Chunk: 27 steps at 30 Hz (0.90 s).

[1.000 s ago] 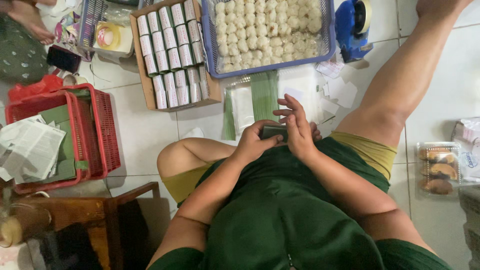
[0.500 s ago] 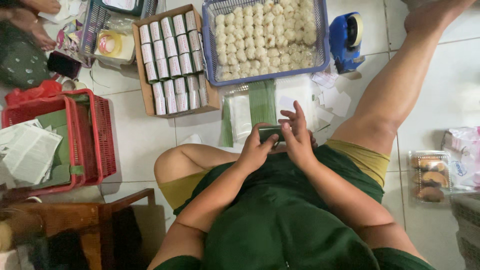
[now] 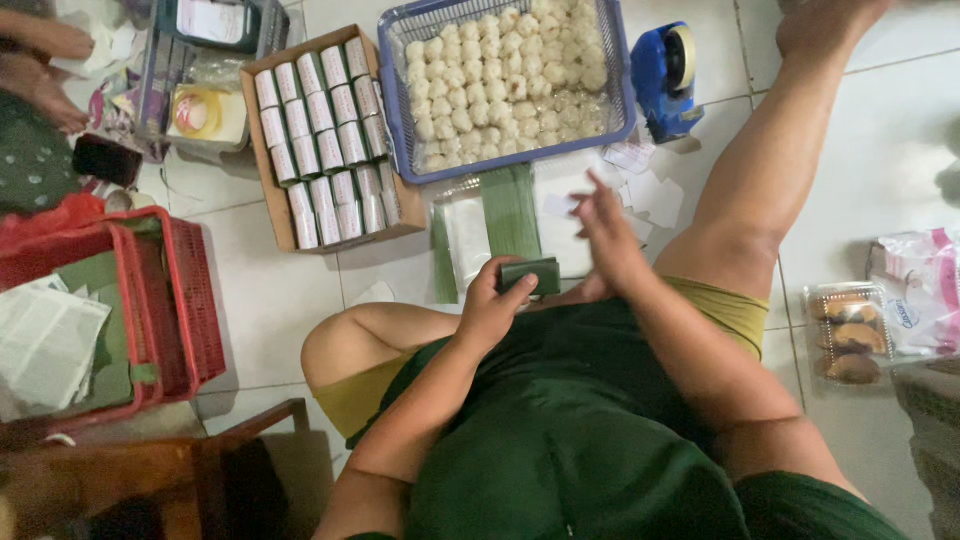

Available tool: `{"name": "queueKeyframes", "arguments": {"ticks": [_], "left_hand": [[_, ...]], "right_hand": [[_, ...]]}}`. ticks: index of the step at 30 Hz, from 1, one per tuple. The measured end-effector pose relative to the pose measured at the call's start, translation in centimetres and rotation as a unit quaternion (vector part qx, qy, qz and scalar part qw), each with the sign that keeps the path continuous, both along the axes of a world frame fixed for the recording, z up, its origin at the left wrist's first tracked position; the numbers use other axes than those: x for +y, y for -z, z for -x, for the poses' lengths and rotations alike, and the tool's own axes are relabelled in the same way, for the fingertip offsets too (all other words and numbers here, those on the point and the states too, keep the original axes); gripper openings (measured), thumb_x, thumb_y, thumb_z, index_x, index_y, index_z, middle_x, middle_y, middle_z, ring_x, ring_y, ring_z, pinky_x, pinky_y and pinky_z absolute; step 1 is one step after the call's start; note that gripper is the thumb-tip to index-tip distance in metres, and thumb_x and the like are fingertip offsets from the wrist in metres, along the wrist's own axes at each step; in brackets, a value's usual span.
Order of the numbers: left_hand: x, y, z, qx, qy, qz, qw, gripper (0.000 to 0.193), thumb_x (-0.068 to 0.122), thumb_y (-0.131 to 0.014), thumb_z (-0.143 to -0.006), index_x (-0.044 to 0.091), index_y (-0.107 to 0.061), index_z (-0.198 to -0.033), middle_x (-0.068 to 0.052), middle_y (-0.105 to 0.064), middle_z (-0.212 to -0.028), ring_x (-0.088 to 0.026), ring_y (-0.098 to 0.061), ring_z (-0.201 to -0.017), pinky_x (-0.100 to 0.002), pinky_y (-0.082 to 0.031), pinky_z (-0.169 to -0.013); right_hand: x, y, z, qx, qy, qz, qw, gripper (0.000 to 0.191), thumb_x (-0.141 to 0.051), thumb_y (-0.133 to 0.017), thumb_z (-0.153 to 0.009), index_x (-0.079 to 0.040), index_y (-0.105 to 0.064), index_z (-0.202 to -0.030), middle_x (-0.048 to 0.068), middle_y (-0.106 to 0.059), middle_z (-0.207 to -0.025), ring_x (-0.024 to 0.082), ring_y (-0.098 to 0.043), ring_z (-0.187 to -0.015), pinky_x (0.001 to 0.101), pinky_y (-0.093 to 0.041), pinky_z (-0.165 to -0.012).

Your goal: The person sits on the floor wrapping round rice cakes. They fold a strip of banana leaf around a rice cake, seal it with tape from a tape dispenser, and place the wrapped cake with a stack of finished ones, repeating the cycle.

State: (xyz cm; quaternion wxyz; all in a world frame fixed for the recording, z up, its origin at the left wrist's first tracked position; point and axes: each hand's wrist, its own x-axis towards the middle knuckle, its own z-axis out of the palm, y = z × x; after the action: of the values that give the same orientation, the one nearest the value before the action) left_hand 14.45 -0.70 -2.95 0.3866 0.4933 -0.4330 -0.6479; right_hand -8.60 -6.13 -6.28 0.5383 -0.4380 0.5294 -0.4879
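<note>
Floor tiles (image 3: 880, 150) carried everything, the person sitting with legs spread. Largest, a blue basket (image 3: 400, 120) held rows of pale round snacks (image 3: 500, 80); beside it a cardboard box (image 3: 270, 190) held wrapped rolls (image 3: 330, 150). The left hand (image 3: 490, 310) was closed around a small green wrapped packet (image 3: 531, 275) above the lap. The right hand (image 3: 605, 235), released and fingers spread, had lifted off that packet since half a second before.

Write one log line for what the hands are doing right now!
left hand: holds green wrapped packet | right hand: open, reaching over paper slips | ahead: blue basket of pale round snacks
</note>
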Motion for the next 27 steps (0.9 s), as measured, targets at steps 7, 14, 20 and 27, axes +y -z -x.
{"name": "queueKeyframes", "arguments": {"ticks": [7,14,20,27], "left_hand": [[-0.3,0.8,-1.9,0.057,-0.024,-0.038,0.997,0.058,0.008,-0.077,-0.09,0.008,-0.048,-0.14,-0.004,-0.065,-0.102,-0.011,-0.062,-0.09,-0.027,-0.055,-0.075],[-0.7,0.5,-2.5,0.062,-0.036,-0.051,0.996,0.064,0.005,-0.076,-0.088,0.008,-0.044,-0.143,-0.006,-0.067,-0.103,-0.012,-0.065,-0.092,-0.027,-0.056,-0.078],[-1.3,0.1,-2.6,0.06,-0.034,-0.04,0.997,0.064,0.005,-0.077,-0.089,0.007,-0.044,-0.144,-0.006,-0.066,-0.104,-0.012,-0.064,-0.093,-0.028,-0.056,-0.08],[-2.6,-2.0,-1.6,0.065,-0.042,-0.021,0.997,0.064,0.006,-0.076,-0.091,0.005,-0.044,-0.146,-0.006,-0.064,-0.109,-0.012,-0.063,-0.094,-0.028,-0.055,-0.077]], "right_hand": [[-13.5,-0.9,16.5,0.271,0.164,-0.141,0.938,0.052,-0.035,-0.073,-0.1,-0.011,-0.054,-0.142,0.011,-0.064,-0.121,0.025,-0.06,-0.105,0.0448,-0.054,-0.087],[-15.2,-4.9,16.9,0.03,0.13,-0.45,0.883,0.022,-0.036,-0.069,-0.095,-0.02,-0.068,-0.11,0.006,-0.069,-0.1,0.026,-0.063,-0.078,0.0516,-0.057,-0.07],[-12.2,-1.6,18.4,-0.095,0.125,-0.287,0.945,0.017,-0.025,-0.073,-0.095,-0.018,-0.071,-0.111,0.009,-0.072,-0.102,0.021,-0.068,-0.07,0.0351,-0.059,-0.06],[-10.4,1.6,16.4,0.002,0.233,-0.334,0.913,0.026,-0.021,-0.08,-0.09,-0.015,-0.069,-0.113,0.007,-0.066,-0.102,0.021,-0.061,-0.071,0.0437,-0.055,-0.061]]}}
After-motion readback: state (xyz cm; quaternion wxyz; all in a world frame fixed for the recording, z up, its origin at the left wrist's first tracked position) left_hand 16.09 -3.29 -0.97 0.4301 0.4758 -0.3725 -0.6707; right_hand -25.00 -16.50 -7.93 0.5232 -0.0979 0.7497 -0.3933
